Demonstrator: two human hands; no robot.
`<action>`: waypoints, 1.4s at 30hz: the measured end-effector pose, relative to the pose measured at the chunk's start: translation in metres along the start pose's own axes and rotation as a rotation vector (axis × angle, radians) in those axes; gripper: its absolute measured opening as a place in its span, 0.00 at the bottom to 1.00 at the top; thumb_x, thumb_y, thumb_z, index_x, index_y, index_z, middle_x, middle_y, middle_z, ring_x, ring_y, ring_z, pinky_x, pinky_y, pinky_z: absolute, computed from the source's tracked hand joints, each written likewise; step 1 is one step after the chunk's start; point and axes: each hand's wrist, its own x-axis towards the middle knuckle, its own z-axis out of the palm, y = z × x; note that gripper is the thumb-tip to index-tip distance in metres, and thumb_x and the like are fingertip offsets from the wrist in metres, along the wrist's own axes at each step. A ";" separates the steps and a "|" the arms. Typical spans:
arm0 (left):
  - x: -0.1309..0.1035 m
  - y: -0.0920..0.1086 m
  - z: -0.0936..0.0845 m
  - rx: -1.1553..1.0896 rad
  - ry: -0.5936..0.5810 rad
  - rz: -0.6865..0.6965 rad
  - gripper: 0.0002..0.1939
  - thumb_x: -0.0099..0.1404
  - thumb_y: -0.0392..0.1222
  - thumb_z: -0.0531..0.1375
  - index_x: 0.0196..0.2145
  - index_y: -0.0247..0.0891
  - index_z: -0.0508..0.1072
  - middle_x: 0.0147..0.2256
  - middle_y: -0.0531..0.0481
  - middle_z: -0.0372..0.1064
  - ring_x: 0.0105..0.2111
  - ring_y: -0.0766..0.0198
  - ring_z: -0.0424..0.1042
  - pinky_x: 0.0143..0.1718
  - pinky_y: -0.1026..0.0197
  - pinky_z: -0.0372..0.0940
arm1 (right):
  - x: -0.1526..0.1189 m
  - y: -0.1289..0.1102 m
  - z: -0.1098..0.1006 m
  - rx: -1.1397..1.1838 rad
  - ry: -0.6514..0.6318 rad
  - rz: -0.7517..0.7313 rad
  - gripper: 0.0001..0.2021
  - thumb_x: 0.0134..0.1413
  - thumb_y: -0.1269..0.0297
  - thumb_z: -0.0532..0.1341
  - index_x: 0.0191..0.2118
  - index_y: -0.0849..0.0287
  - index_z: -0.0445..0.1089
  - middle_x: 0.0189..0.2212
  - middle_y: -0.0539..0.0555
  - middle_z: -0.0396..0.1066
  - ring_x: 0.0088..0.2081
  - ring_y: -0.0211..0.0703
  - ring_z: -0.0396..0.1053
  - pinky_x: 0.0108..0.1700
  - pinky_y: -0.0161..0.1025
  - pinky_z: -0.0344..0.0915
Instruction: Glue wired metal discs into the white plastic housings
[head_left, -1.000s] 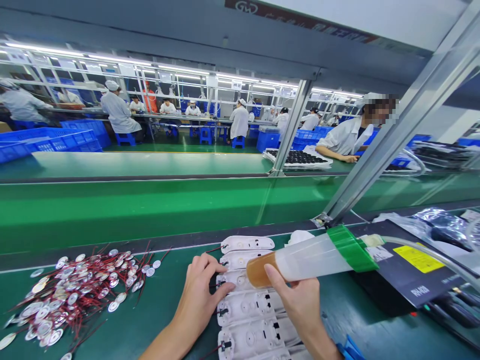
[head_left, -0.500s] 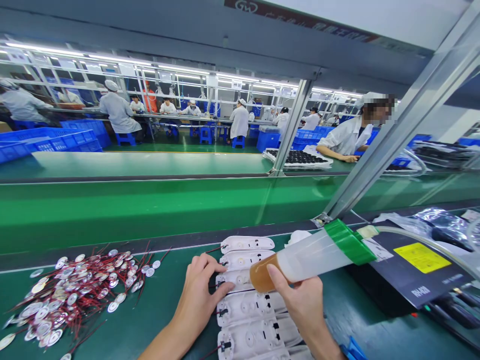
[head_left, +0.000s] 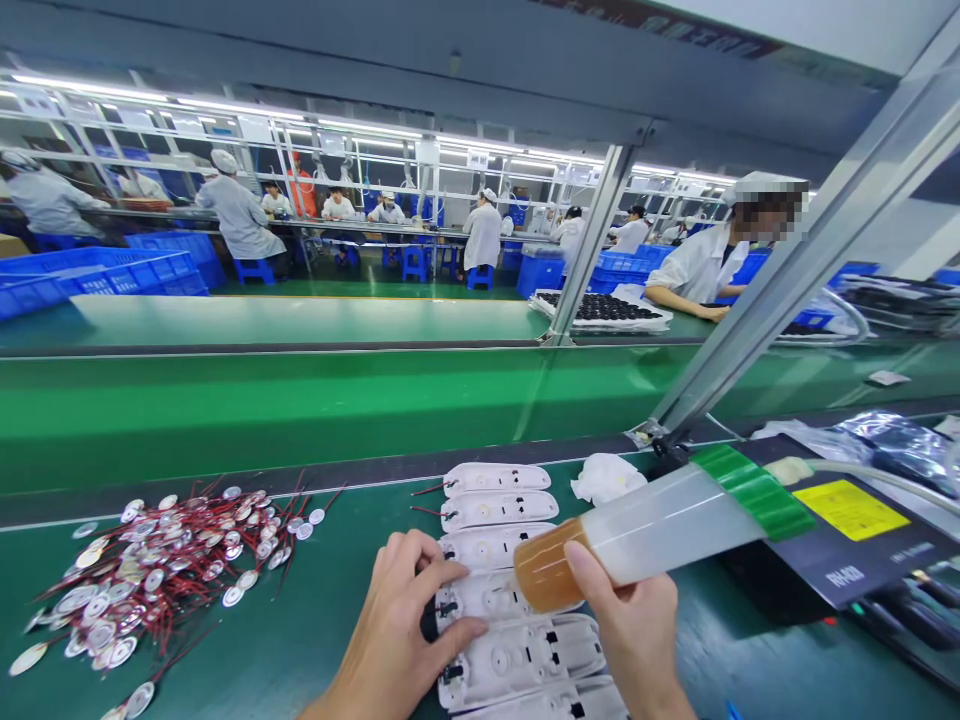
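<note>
The right hand (head_left: 637, 640), at the lower centre of the frame, was clenched around a syringe (head_left: 652, 530), its grip grasping the barrel near the amber-filled front end. The barrel lay tilted, the nozzle end pointing down and left toward a column of white housings (head_left: 502, 560), apparently so that the amber fluid could be placed on one of them; the tip itself was hidden behind the hand. The green cap (head_left: 754, 490) rose toward the right, where a hose (head_left: 862, 475) joined it. The left hand (head_left: 409, 620) lay with fingers spread and pressed on the left edge of the housings, holding nothing, apparently steadying the part under the nozzle. The housings sat on the green counter (head_left: 315, 640), stacked edge to edge from lower centre upward. At the lower left lay a heap of metal discs (head_left: 150, 580) with red wires, well apart from both hands. A crumpled wipe (head_left: 604, 478) lay just beside the topmost housings. A black controller (head_left: 847, 540) with a yellow label stood at the right. Beyond the conveyor (head_left: 300, 410), a person (head_left: 712, 265) worked at the upper right.
</note>
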 end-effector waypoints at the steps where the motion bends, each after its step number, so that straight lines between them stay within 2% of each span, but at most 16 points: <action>1: 0.000 0.001 0.000 0.006 -0.002 0.002 0.13 0.58 0.45 0.63 0.42 0.46 0.69 0.36 0.50 0.62 0.37 0.58 0.62 0.39 0.53 0.61 | -0.001 0.000 0.000 -0.015 -0.018 -0.023 0.17 0.37 0.48 0.66 0.24 0.60 0.73 0.22 0.57 0.72 0.25 0.51 0.72 0.28 0.37 0.72; 4: 0.002 0.002 0.000 0.010 -0.007 0.001 0.13 0.58 0.44 0.63 0.41 0.45 0.70 0.36 0.49 0.62 0.37 0.58 0.62 0.39 0.52 0.61 | -0.002 0.004 0.001 -0.065 -0.087 -0.123 0.16 0.39 0.50 0.66 0.23 0.60 0.72 0.21 0.57 0.72 0.22 0.52 0.72 0.24 0.37 0.71; 9: 0.004 0.003 -0.001 0.004 0.000 -0.003 0.13 0.57 0.42 0.64 0.40 0.45 0.70 0.36 0.49 0.62 0.37 0.58 0.62 0.39 0.53 0.61 | -0.001 0.007 0.002 -0.157 -0.094 -0.237 0.14 0.43 0.52 0.64 0.23 0.59 0.73 0.20 0.56 0.72 0.21 0.50 0.71 0.24 0.35 0.71; 22: 0.004 0.007 -0.003 0.033 -0.008 -0.007 0.13 0.56 0.41 0.64 0.40 0.44 0.70 0.36 0.50 0.62 0.37 0.58 0.62 0.39 0.53 0.60 | -0.003 0.005 0.004 -0.116 -0.125 -0.291 0.12 0.44 0.55 0.64 0.24 0.60 0.74 0.21 0.55 0.73 0.21 0.48 0.72 0.22 0.32 0.70; 30: 0.003 0.005 -0.003 0.020 -0.011 -0.008 0.13 0.57 0.43 0.64 0.41 0.45 0.70 0.36 0.49 0.63 0.38 0.57 0.62 0.39 0.53 0.61 | 0.000 0.005 0.000 -0.204 -0.124 -0.317 0.15 0.45 0.50 0.63 0.23 0.59 0.72 0.18 0.55 0.71 0.18 0.48 0.70 0.19 0.34 0.69; 39: 0.002 0.004 -0.002 0.017 -0.009 -0.005 0.13 0.57 0.42 0.64 0.41 0.45 0.70 0.36 0.49 0.62 0.38 0.57 0.61 0.39 0.52 0.61 | 0.001 0.006 -0.001 -0.235 -0.082 -0.340 0.15 0.46 0.51 0.63 0.23 0.58 0.73 0.21 0.57 0.73 0.22 0.50 0.72 0.25 0.37 0.72; 42: 0.002 0.004 -0.001 0.009 -0.001 -0.002 0.13 0.57 0.42 0.63 0.41 0.45 0.70 0.36 0.49 0.62 0.37 0.57 0.62 0.39 0.52 0.61 | 0.000 0.006 0.001 -0.226 -0.089 -0.378 0.14 0.47 0.52 0.63 0.22 0.58 0.73 0.20 0.56 0.72 0.21 0.49 0.72 0.24 0.35 0.71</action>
